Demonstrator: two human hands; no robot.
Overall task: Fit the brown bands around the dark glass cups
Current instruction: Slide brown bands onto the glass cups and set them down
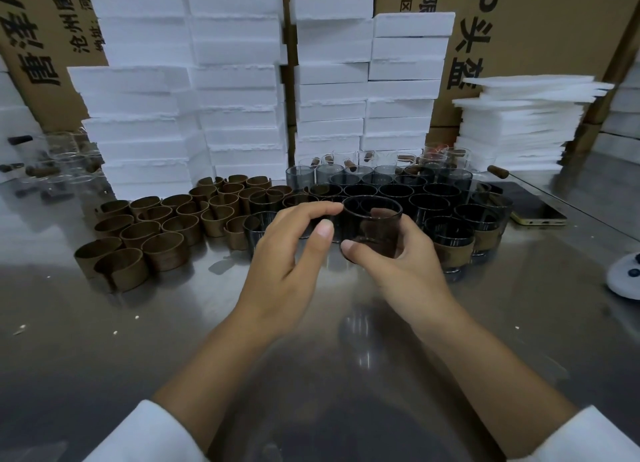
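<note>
Steel surface (346, 357); foam stacks (235, 81), cartons (540, 29) far. Bands (152, 233) left, cups (429, 202) right, dozens each; one phone (533, 207). Right fingers (414, 236) grip one cup (372, 219); left fingers (311, 212) loosely curled.

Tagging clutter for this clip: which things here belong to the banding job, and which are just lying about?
Job: dark glass cup in the right hand; left hand beside its rim; loose brown bands; unbanded dark cups; banded cups.
Lying about: phone; foam boxes; foam sheets; clear glasses; cartons.
</note>
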